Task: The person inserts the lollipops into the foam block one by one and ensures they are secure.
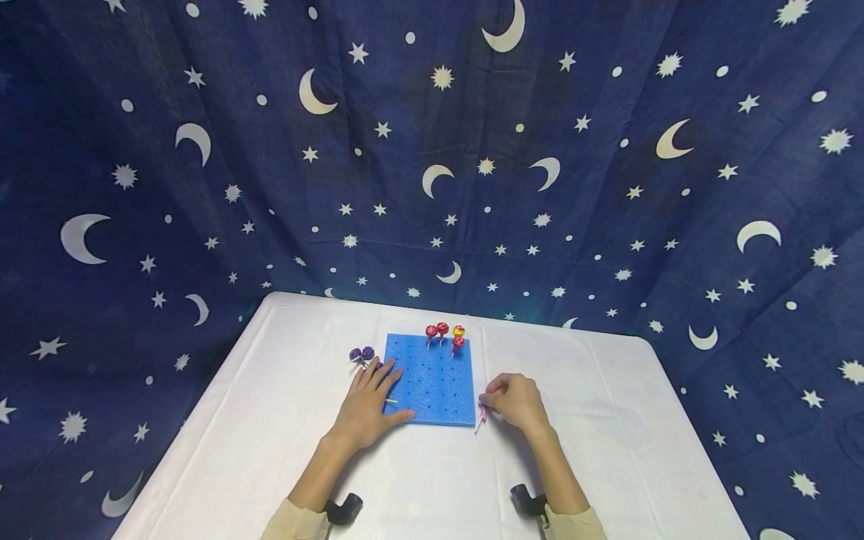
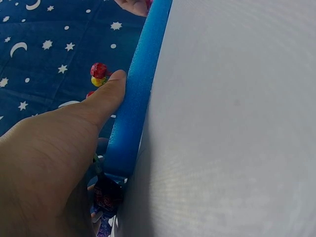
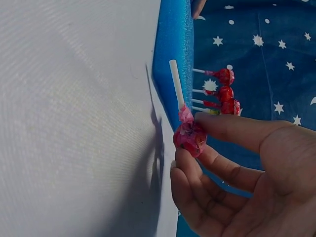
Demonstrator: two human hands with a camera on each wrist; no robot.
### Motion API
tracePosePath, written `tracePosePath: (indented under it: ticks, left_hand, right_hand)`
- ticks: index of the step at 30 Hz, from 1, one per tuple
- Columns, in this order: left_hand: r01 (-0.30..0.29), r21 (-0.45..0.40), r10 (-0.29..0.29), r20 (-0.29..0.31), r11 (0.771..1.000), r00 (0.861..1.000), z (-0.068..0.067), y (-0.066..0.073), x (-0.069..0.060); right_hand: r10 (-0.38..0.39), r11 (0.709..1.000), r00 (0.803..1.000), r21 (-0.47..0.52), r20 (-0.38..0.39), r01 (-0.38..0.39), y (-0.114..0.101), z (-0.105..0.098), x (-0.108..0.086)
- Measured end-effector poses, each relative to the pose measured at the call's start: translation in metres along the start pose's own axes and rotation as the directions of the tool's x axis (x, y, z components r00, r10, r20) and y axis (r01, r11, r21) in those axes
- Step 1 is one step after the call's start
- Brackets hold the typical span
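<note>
A blue foam board (image 1: 432,382) with rows of small holes lies on the table. My left hand (image 1: 364,411) rests on its left side with fingers spread and the thumb along the near edge. Dark purple lollipops (image 1: 367,352) lie by the left fingertips, partly hidden; in the left wrist view a dark-wrapped lollipop (image 2: 107,193) shows below the hand. To the right of the board, my right hand (image 1: 518,399) pinches a pink-red lollipop (image 3: 190,138) by its wrapped head. The lollipop's bare white stick (image 3: 176,83) points away from the fingers, beside the board's edge.
Several lollipops stand upright in the board's far right part: red ones (image 1: 431,331) and one with a yellow wrapper (image 1: 459,330). A short yellow stick (image 1: 391,401) shows by the left thumb. White cloth covers the table (image 1: 594,420); a starry curtain (image 1: 432,150) hangs behind.
</note>
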State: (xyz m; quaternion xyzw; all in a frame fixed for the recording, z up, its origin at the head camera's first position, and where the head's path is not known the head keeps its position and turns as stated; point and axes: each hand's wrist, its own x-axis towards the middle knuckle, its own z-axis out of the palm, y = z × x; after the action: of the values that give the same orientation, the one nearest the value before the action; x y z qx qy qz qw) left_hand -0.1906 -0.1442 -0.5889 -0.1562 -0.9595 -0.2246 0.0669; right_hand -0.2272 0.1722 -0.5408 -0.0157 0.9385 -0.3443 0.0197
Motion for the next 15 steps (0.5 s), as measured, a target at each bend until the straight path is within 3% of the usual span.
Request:
tracePosePath:
  ticks: [15]
  left_hand:
    - [0.001, 0.002, -0.001, -0.002, 1.000, 1.000, 0.0007, -0.0007, -0.0003]
  right_hand:
    - [-0.085, 0.994, 0.993, 0.058, -0.084, 0.090, -0.0083, -0.0034, 0.0039]
